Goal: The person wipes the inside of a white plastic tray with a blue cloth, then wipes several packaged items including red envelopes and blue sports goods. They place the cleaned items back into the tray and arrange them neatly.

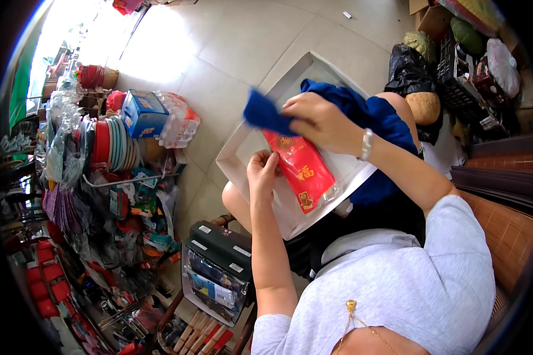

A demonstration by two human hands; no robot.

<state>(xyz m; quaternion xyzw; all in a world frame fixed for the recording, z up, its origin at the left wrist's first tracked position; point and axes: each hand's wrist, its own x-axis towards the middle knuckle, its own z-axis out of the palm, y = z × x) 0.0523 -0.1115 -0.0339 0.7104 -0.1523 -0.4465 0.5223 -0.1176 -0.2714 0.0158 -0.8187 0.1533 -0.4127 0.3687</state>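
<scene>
My left hand (263, 174) pinches the edge of a clear-wrapped packet of red envelopes (305, 172) printed with gold. A dark blue cloth (266, 113) hangs from the fingers of my right hand (317, 120), blurred at its free end and covering the packet's upper part. Both hands are over a shallow white cardboard box (288, 222) that rests tilted across my lap. More blue cloth (384, 120) is bunched over the box's right side and my leg. Whether it joins the piece in my right hand is hidden.
A dark box with clear-fronted packets (217, 266) stands on a bamboo chair (200, 330) at my left. Beyond it are crowded shelf goods, a blue carton (145, 114) and wrapped bottles (177, 120). At right lie a black plastic bag (408, 69), a pumpkin (423, 108) and a black crate (459, 82).
</scene>
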